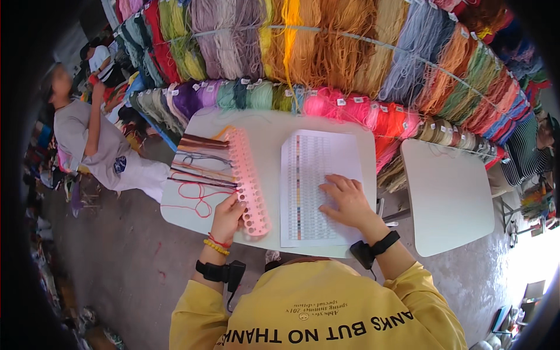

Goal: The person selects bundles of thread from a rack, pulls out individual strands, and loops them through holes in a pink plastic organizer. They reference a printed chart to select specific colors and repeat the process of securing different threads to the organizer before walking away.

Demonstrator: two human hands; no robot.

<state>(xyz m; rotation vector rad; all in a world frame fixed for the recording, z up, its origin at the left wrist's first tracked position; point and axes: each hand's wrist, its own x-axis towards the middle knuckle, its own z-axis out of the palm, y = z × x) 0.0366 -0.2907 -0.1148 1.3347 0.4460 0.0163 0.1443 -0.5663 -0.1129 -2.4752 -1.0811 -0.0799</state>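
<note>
A long pink thread organizer (246, 181) with round holes along both edges lies slightly slanted on the white table (265, 125). Brown, grey and dark thread bundles (201, 157) hang from its upper left side. A loose red thread (201, 201) loops beside its lower left edge. My left hand (228, 214) is closed at that edge, fingertips pinched by the holes and the red thread's end; what they pinch is hidden. On a printed chart sheet (312, 227) with a column of colour blocks, my right hand (347, 201) lies flat, fingers spread and pointing left.
Hanks of coloured thread (332, 46) hang in rows beyond the table. A second white table (449, 198) stands at the right, with a gap between. To the left a person (96, 134) in a grey shirt stands; another person (102, 61) is farther back.
</note>
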